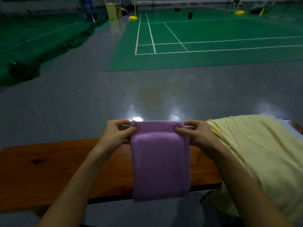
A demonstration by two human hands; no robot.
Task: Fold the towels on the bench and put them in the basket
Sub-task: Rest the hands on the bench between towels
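Clearly mid-fold: purple towel (pixel 159 161) pinched at its two top corners, left hand (pixel 117 133) on one, right hand (pixel 196 134) on the other, fingers (pixel 180 129) curled round the cloth edge, probably to keep the layers even. Hanging down from the fingers over the bench (pixel 49 169). Just beside the right hand, yellow towel (pixel 255 153) spread unfolded, waiting. No basket visible.
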